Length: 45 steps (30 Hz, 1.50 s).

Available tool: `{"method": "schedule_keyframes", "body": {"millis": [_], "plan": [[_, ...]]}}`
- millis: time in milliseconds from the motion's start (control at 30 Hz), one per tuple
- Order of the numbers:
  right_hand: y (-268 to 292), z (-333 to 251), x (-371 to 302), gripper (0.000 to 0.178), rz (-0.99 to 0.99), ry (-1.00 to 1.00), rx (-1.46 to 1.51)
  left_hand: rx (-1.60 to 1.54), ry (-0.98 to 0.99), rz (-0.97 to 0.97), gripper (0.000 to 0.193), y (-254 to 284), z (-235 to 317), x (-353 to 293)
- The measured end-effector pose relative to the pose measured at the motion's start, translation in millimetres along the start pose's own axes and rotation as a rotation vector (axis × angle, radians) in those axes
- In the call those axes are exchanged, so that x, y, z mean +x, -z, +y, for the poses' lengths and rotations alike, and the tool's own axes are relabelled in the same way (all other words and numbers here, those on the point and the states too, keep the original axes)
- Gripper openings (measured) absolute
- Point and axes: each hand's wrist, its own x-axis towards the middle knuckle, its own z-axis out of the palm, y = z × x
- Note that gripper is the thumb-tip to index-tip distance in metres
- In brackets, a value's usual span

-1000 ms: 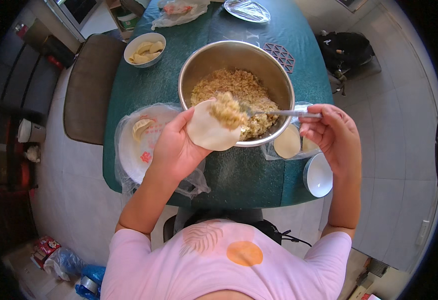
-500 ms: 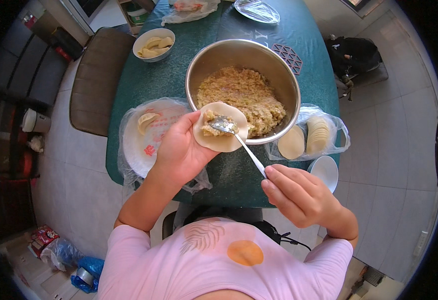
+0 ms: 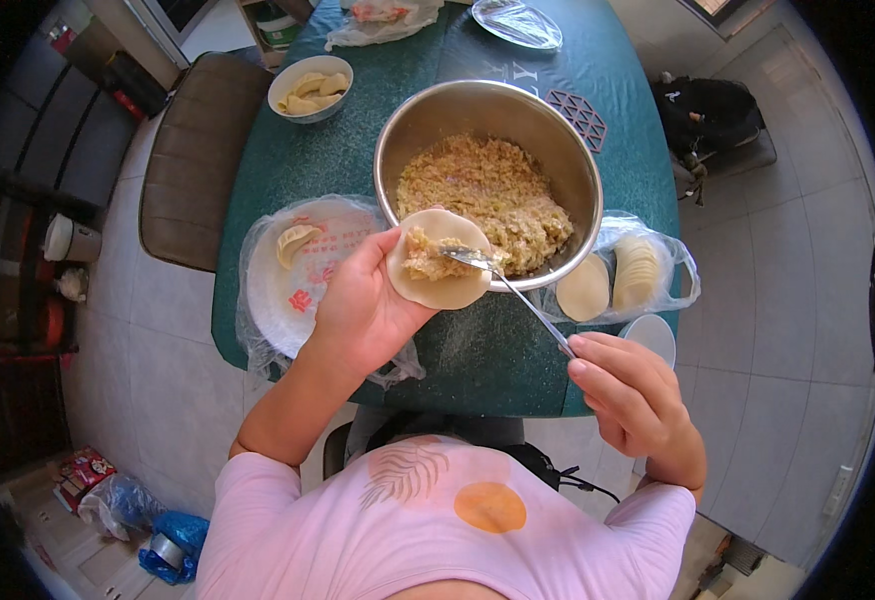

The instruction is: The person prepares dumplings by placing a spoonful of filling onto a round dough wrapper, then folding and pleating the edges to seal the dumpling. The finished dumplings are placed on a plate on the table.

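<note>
On the fingers of my left hand [image 3: 368,300] lies a round dumpling wrapper [image 3: 438,292], its edge held under the thumb. A mound of minced filling [image 3: 426,255] sits on the wrapper. My right hand [image 3: 633,395] grips the handle end of a metal spoon [image 3: 533,312], whose bowl touches the right side of the mound. Just beyond the wrapper stands a large steel bowl [image 3: 390,150] partly filled with more minced filling [image 3: 488,190]. Left of my left hand, a single folded dumpling [image 3: 296,243] rests on a white plate [image 3: 273,300] covered with plastic.
Stacked wrappers [image 3: 638,272] lie in a clear bag [image 3: 686,265] to the right, beside a small white bowl [image 3: 650,338]. A bowl of dumplings [image 3: 310,112] stands at the back left. Farther back are a covered plate [image 3: 518,22] and a lattice trivet [image 3: 580,118] on the green tablecloth [image 3: 478,365].
My right hand has drawn the spoon to the right and slightly toward me. The spoon's bowl has shifted from the top of the mound to its right edge. My left hand stays nearly still.
</note>
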Motion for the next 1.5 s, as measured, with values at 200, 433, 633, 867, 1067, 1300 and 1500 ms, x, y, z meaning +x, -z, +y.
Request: {"method": "schedule_keyframes", "body": {"millis": [200, 433, 633, 867, 1067, 1300, 1500], "plan": [[-1, -5, 3, 0.03, -0.008, -0.036, 0.107, 0.093, -0.017, 0.094, 0.044, -5, -4, 1], [-1, -1, 1, 0.029, 0.025, -0.069, 0.143, 0.051, 0.018, 0.017, 0.043, 6, -5, 2], [-2, 1, 8, 0.027, 0.044, -0.041, 0.1, 0.006, 0.09, -0.108, 0.044, 17, -7, 3], [-1, 4, 8, 0.027, -0.032, -0.011, 0.008, -0.058, 0.1, -0.179, 0.045, 24, -6, 4], [2, -3, 3, 0.024, 0.017, -0.106, 0.145, 0.056, 0.048, 0.058, 0.045, 9, -8, 4], [11, -9, -8, 0.024, 0.089, -0.257, 0.175, -0.083, 0.123, -0.165, 0.046, 27, -4, 5], [11, 10, -29, 0.028, 0.456, -0.584, 0.557, 0.044, 0.088, 0.049, 0.047, 8, -13, -4]]}}
